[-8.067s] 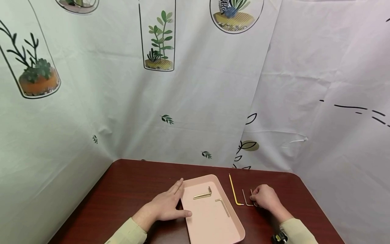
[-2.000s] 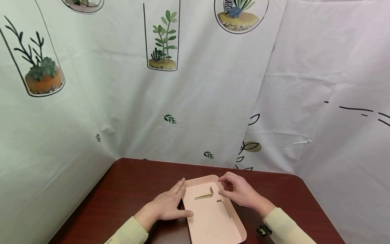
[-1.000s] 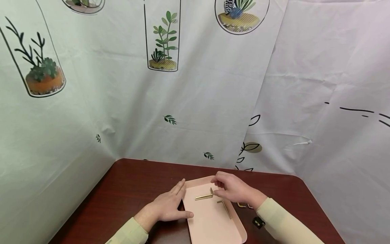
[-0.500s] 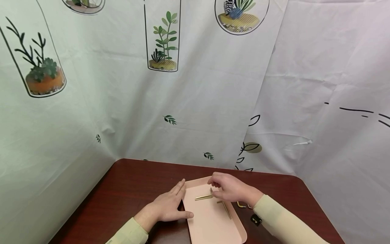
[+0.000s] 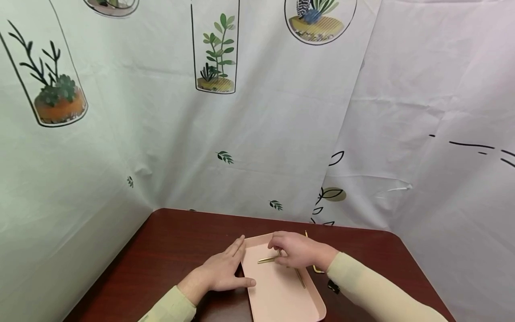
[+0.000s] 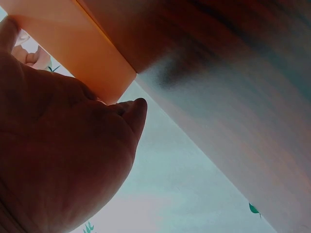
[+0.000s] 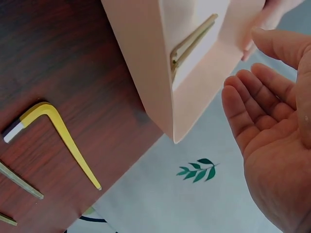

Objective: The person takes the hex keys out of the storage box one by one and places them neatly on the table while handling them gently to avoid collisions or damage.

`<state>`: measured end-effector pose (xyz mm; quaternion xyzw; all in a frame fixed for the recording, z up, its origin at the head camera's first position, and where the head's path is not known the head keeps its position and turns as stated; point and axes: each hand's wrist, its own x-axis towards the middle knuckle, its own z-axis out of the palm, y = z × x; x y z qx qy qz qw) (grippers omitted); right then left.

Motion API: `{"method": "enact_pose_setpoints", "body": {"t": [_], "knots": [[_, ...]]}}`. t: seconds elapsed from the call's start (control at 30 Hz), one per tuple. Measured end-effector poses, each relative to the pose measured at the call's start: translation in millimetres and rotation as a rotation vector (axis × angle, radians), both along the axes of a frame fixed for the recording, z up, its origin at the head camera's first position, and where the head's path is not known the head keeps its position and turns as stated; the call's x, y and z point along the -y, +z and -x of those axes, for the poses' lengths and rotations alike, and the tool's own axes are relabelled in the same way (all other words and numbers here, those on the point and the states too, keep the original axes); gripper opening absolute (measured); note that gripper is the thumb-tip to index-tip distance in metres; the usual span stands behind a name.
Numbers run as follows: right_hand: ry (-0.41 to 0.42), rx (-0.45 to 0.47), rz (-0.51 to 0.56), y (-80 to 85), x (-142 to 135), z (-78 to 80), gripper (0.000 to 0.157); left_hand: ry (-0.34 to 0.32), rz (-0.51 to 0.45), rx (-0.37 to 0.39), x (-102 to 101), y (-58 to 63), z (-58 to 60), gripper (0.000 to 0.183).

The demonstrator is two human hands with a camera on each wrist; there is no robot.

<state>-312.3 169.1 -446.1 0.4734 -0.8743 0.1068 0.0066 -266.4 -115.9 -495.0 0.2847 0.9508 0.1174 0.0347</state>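
Observation:
My left hand (image 5: 223, 272) rests along the left rim of a pink tray (image 5: 277, 299), fingers straight and thumb over the edge. Over the tray's far part hovers my right hand (image 5: 297, 250); in the right wrist view its palm (image 7: 282, 160) faces up with fingers loosely bent and nothing held. Beneath it lie gold hex keys (image 5: 266, 260), partly covered by the hand. Another hex key (image 5: 301, 278) lies along the tray's right side. Outside the tray, on the table, is a yellow hex key (image 7: 73, 145) with a black-and-white end.
Silver hex keys (image 7: 22, 180) lie on the dark red table (image 5: 193, 232) beyond the yellow one, hidden by my right arm in the head view. A white printed cloth (image 5: 257, 134) hangs behind the table. A small black device (image 5: 333, 286) sits under my right wrist.
My right hand left the hex keys on the right of the table, crossed to the tray, and has drifted further left over the gold keys. My left hand and the tray stay put.

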Motion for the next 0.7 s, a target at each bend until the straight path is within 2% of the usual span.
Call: {"method": "enact_pose_setpoints", "body": {"t": [0.3,0.57,0.7], "knots": [[0.029,-0.046,-0.065,-3.4,9.0,2.5,0.03,0.001,-0.003,-0.013,-0.8,-0.1,0.1,0.119],[0.106,-0.196,-0.121,-10.3,21.7,8.5,0.029,-0.001,-0.006,-0.013,0.1,-0.4,1.0,0.119],[0.105,-0.2,-0.142,-10.8,24.8,10.3,0.031,-0.004,-0.01,-0.014,0.3,-0.4,0.9,0.118]]}}
